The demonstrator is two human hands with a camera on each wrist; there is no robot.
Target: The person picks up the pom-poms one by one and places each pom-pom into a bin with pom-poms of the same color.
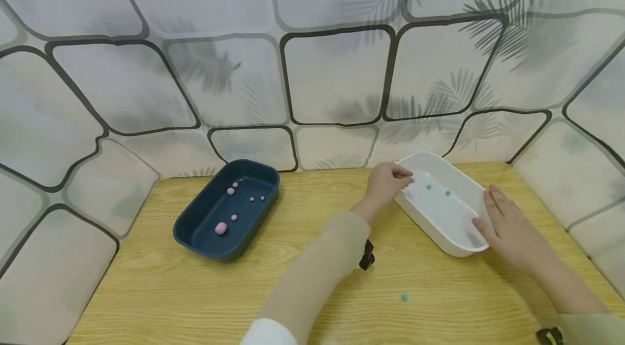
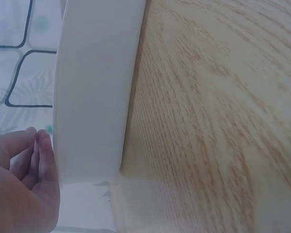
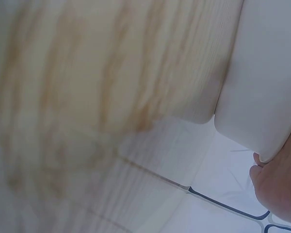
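My left hand (image 1: 386,185) reaches over the near left rim of the white tray (image 1: 429,225), its thumb and fingertips pinched together. A tiny bluish bit, seemingly a small teal ball (image 1: 412,180), shows at those fingertips; the fingers mostly hide it. The left wrist view has the same hand (image 2: 26,179) beside the tray's outer wall (image 2: 94,92). Two teal balls (image 1: 428,187) lie inside the white tray. Along the tray's right rim rests my right hand (image 1: 517,231), fingers straight and thumb over the edge. The right wrist view catches part of this hand (image 3: 281,179) at the rim.
A dark blue tray (image 1: 234,253) stands on the left of the wooden table (image 1: 312,280), holding several pink balls (image 1: 221,228) of different sizes. One loose teal ball (image 1: 405,297) lies on the wood near the front. Patterned wall covering (image 1: 337,79) rises behind and at both sides.
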